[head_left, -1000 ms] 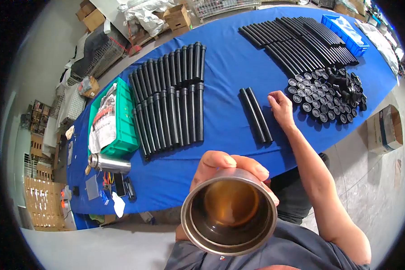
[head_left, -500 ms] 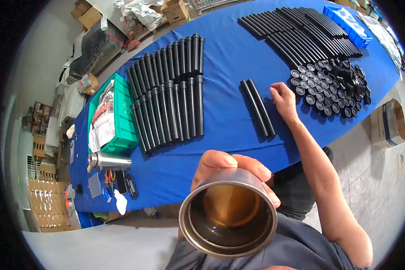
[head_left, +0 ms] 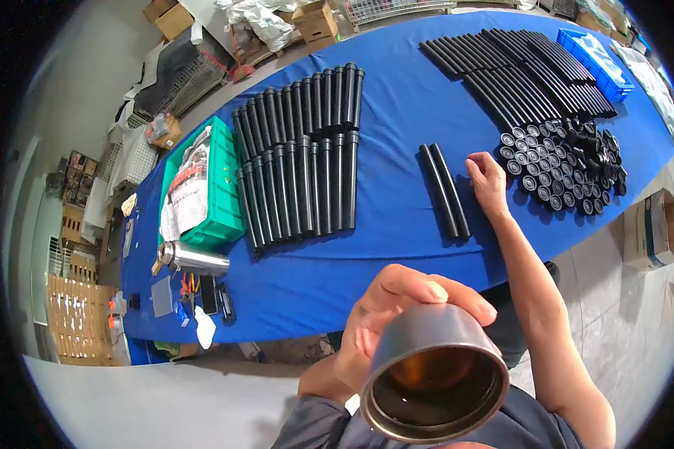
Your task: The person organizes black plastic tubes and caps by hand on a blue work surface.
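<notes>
A stainless-steel cup (head_left: 438,337) is in my left hand (head_left: 397,307), with fingers wrapped round its far side. The cup's mouth faces me close to the camera, and a brownish-amber liquid shows inside. My right hand (head_left: 488,183) rests on the blue cloth with its fingers loosely curled in, and no object shows in it. Just left of that hand lie two black tubes (head_left: 445,191) side by side. To its right is a cluster of round black caps (head_left: 547,168).
Two rows of capped black tubes (head_left: 307,150) lie left of centre, and more plain tubes (head_left: 517,75) at the far right by a blue crate (head_left: 614,86). A green crate (head_left: 228,191), a steel flask (head_left: 195,258) and pliers (head_left: 191,288) are at the left. A cardboard box (head_left: 651,228) stands on the floor.
The cup in my left hand has moved right and down in the view, and its mouth is tipped lower. My right hand stays beside the two tubes as the view shifts.
</notes>
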Tool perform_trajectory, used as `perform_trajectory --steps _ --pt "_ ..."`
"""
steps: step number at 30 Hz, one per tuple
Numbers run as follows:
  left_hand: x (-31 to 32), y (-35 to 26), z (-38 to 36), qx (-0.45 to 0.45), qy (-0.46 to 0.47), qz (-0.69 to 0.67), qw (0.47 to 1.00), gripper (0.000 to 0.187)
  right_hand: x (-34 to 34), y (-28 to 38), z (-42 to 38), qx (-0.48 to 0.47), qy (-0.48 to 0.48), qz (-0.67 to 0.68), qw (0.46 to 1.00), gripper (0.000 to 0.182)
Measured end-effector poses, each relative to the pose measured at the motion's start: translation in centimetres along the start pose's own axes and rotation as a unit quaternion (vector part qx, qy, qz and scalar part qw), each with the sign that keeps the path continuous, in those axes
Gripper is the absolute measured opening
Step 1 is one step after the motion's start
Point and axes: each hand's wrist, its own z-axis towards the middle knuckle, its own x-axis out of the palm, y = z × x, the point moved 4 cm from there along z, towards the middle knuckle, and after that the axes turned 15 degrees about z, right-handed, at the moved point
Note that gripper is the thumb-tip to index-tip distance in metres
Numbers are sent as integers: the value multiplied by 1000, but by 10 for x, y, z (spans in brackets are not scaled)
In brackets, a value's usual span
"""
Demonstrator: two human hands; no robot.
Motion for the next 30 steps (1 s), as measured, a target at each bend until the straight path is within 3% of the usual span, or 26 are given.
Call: perform_trajectory --steps 12,21,22,27,28,30 --pt "22 -3 -1 8 27 15 999 67 0 3 1 -16 5 -16 1000 18" --pt "46 -21 11 97 140 58 984 92 0 11 -2 -21 9 -4 1000 18" --pt "51 -25 13 109 148 74 980 95 0 -1 2 -87 8 -23 996 14" --pt "94 -50 16 142 83 221 961 35 0 5 0 -88 7 0 996 12" --pt "99 -53 14 157 88 236 955 36 -1 -3 4 -122 5 -35 992 12" --pt "112 -59 15 170 96 267 944 39 -3 0 2 -65 17 -27 997 14"
